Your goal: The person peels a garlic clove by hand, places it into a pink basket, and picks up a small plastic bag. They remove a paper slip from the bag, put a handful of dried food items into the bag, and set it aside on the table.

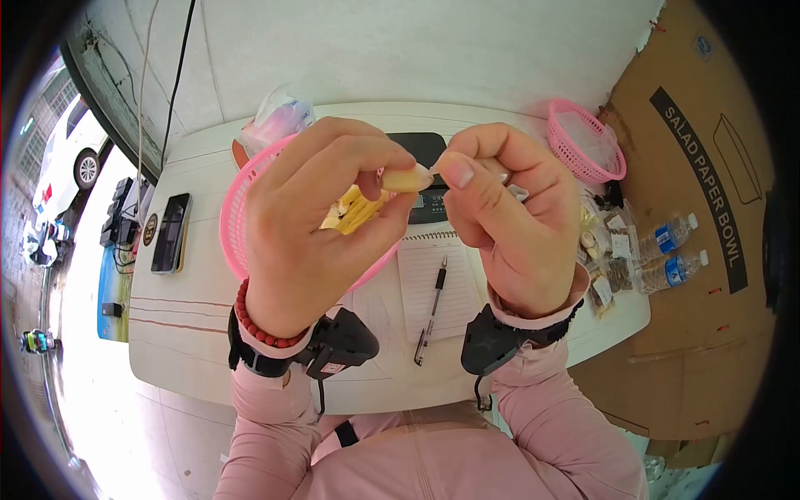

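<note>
Both hands, left hand (312, 225) and right hand (504, 212), pinch a small pale bag (407, 179); its contents stay largely hidden behind fingers.

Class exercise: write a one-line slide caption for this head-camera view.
Left hand and right hand pinch a pale yellow piece above a pink basket and notebook.

Head view, steeply down, close over table (192, 333)
</note>
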`<state>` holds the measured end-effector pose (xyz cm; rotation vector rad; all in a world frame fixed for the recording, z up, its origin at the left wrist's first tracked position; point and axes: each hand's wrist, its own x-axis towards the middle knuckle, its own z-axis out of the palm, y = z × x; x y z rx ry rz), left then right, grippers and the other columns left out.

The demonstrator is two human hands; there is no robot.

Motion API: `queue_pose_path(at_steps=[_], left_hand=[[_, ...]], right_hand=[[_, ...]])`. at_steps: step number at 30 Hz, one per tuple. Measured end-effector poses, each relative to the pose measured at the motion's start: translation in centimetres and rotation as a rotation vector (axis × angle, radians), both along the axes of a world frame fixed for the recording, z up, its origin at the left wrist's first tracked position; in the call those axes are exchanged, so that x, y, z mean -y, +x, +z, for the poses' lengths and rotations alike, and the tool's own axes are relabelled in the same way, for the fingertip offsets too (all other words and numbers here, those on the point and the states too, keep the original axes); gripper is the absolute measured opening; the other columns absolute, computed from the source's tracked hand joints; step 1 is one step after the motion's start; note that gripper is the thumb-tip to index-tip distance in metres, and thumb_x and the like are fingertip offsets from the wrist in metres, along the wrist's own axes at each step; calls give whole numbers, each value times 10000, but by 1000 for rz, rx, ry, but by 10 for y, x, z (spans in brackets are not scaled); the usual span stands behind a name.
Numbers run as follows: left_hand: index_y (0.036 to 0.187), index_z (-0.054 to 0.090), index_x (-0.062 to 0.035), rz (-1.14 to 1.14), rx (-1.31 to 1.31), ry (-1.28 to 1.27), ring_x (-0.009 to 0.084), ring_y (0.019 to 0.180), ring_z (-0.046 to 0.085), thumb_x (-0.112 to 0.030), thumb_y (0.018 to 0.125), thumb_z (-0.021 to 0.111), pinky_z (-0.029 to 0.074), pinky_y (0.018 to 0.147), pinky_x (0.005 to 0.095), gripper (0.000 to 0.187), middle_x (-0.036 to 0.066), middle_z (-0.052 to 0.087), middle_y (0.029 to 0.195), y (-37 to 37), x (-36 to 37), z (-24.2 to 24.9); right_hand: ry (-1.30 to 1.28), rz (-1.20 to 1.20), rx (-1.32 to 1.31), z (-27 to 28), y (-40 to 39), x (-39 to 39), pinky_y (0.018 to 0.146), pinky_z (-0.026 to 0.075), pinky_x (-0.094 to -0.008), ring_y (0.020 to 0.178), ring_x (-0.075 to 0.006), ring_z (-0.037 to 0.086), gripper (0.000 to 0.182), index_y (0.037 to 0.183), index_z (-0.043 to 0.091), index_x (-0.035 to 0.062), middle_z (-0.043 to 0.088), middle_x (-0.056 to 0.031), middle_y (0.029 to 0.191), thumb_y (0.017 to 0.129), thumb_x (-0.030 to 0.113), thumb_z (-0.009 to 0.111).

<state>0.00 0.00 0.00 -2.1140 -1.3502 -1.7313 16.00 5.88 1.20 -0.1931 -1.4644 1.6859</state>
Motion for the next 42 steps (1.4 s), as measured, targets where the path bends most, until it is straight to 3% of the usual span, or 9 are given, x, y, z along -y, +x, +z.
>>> queue_pose_path(at_steps=[15,23,30,33,35,39,42], left_hand=[[884,600,15,-6,20,-10,129,762,551,119,632,693,448,689,234,288,73,597,899,0,0,0],[902,590,28,32,69,55,138,826,560,132,662,677,445,737,244,276,86,587,941,0,0,-1],[916,581,31,37,117,54,133,832,557,132,670,679,443,750,242,283,78,587,938,-1,-2,-3],[909,580,32,43,97,47,132,833,559,128,673,679,445,749,242,274,79,587,940,-1,-2,-4],[903,583,31,55,113,35,132,832,562,124,674,678,447,749,242,265,79,588,942,1,-2,-4],[898,587,27,63,108,33,133,832,565,121,674,678,449,748,242,260,78,588,942,2,-3,-4],[897,589,24,52,117,40,130,826,563,117,673,681,448,743,241,260,73,589,940,2,-3,-4]], right_hand=[[5,-106,-33,1,0,0,473,264,-158,530,1,356,128,930,577,-30,487,55,662,885,87,601],[-85,-21,-135,-3,-4,-10,492,308,-220,533,-76,392,31,839,470,9,494,-27,651,869,7,480],[-163,-91,-180,-2,-8,-9,513,305,-225,561,-87,402,24,840,467,8,522,-48,672,852,-12,464],[-106,-45,-166,-4,-8,-11,520,303,-219,571,-81,400,92,933,506,-22,529,-45,680,850,-22,467],[-89,-136,-144,0,-11,-7,527,299,-212,572,-74,391,192,1009,544,-56,523,-36,678,851,-18,441],[43,-48,-98,-8,-5,-17,529,293,-204,575,-66,389,243,993,588,-75,521,-31,685,850,-11,402],[-18,-87,-80,-6,-6,-15,535,304,-220,569,-83,392,233,865,604,-70,507,-27,673,848,38,398]])
